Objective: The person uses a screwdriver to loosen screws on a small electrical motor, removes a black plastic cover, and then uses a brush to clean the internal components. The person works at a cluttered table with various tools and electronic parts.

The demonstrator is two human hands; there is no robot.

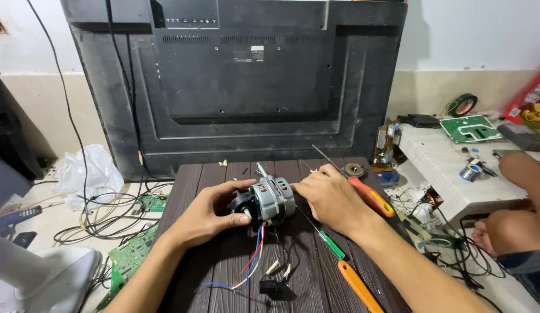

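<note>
as the left hand point(209, 211) grips the motor point(269, 200), right hand point(331, 197) clasps an orange screwdriver point(363, 191) w/ it.

dark wood table point(223, 272) | on it: motor point(269, 200), 2 screwdrivers point(368, 197) point(354, 281), blk plug point(274, 288)

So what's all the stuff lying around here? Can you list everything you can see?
electric motor: one, grey and black, on the dark table, coloured wires trailing from it
table: one, dark brown wood
screwdrivers: two, orange handles; one under the right hand, one lying near the front
flat screen: one, black, back side out, leaning on the wall
plastic bag: one, white, floor at left
circuit boards: green, one on the floor at left, one at right
tape roll: one, dark, by the wall
another person's leg: right edge
left hand: grips the motor
right hand: touches the motor, holds the screwdriver
</note>
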